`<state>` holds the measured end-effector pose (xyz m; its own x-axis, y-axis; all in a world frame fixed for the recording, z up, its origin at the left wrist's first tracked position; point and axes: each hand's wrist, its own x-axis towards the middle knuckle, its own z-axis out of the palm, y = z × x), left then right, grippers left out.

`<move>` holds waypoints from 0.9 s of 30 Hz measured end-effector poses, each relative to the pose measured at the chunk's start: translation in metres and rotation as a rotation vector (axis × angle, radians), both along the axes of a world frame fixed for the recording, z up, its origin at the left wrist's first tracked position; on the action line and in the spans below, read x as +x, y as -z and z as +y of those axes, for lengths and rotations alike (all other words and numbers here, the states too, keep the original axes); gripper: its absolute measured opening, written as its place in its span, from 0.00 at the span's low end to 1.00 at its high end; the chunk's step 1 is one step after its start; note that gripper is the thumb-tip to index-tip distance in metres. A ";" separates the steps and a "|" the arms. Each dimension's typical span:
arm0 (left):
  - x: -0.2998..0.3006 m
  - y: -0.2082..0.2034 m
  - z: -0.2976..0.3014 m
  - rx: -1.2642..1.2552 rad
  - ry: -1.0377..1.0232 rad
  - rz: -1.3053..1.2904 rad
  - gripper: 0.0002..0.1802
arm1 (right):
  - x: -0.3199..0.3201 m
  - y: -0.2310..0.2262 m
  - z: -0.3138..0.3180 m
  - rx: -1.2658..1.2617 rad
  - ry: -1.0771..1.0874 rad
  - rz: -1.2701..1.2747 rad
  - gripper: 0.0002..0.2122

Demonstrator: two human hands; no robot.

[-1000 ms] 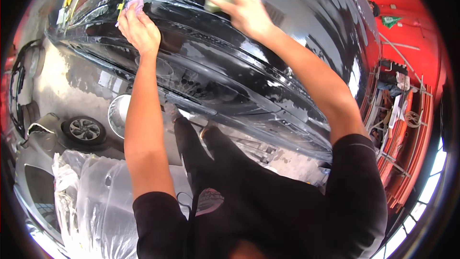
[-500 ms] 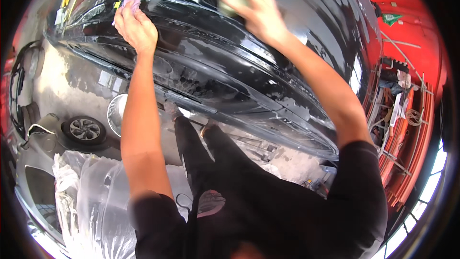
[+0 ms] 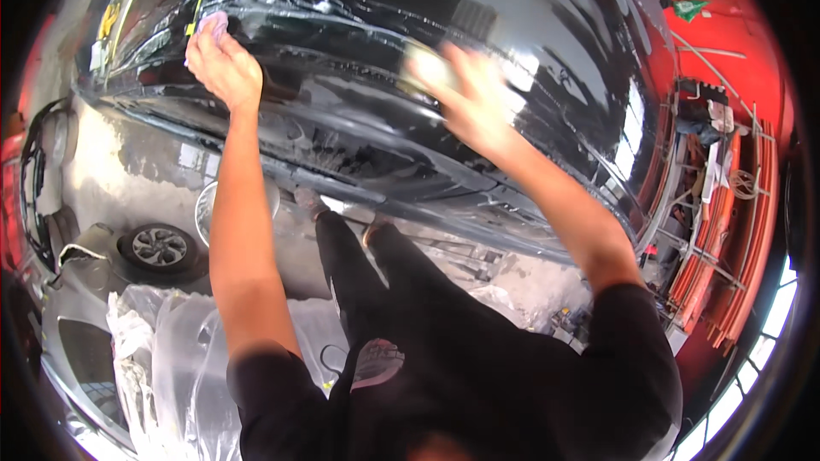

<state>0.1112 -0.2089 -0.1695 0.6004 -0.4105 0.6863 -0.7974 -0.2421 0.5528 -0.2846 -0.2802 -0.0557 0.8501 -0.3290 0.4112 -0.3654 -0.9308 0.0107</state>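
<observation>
A glossy black car body [image 3: 342,111] stretches in front of me, wet and streaked with whitish liquid. My left hand [image 3: 226,72] is closed around a crumpled pale purple cloth [image 3: 213,26], held at the panel's left part beside a small piece of yellow tape [image 3: 190,29]. Further right, my right hand [image 3: 477,102] grips a pale yellow-green pad or sponge [image 3: 418,68] against the black surface. Motion blurs that hand and the pad, so the pad's exact kind is unclear.
Below my left arm stand a white bucket [image 3: 203,213], partly hidden, and a wheel [image 3: 161,246] on the floor. Clear plastic sheeting [image 3: 184,367] covers something behind me. A rack with orange-red bars [image 3: 713,239] stands at the right by a red wall [image 3: 735,26].
My right hand has swept the pad nearer to me over the panel. The left hand with the cloth stays by the yellow tape, while the whole view has shifted slightly.
</observation>
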 end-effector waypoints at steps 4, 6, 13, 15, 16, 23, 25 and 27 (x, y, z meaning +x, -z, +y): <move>-0.006 -0.011 0.001 0.003 -0.035 0.003 0.18 | 0.136 0.001 0.006 0.063 -0.033 0.034 0.26; 0.005 -0.005 0.009 0.006 -0.058 -0.040 0.18 | 0.067 0.007 0.009 0.088 -0.044 -0.056 0.25; -0.019 -0.010 0.003 -0.018 -0.139 0.142 0.20 | -0.058 -0.012 0.030 0.015 0.218 0.061 0.31; -0.019 -0.010 -0.002 -0.020 -0.131 0.160 0.20 | 0.048 0.016 0.003 -0.040 0.106 -0.027 0.32; -0.020 -0.009 -0.002 -0.025 -0.134 0.185 0.21 | 0.115 0.016 -0.004 -0.044 0.043 -0.059 0.33; -0.007 -0.016 0.013 0.024 -0.123 0.211 0.21 | 0.127 0.011 0.019 0.040 -0.014 -0.009 0.32; -0.012 -0.014 0.010 0.003 -0.143 0.189 0.20 | 0.012 -0.010 0.027 0.097 0.228 0.145 0.31; -0.026 -0.014 0.004 -0.003 -0.115 0.229 0.20 | -0.003 -0.006 0.030 0.042 0.274 0.080 0.31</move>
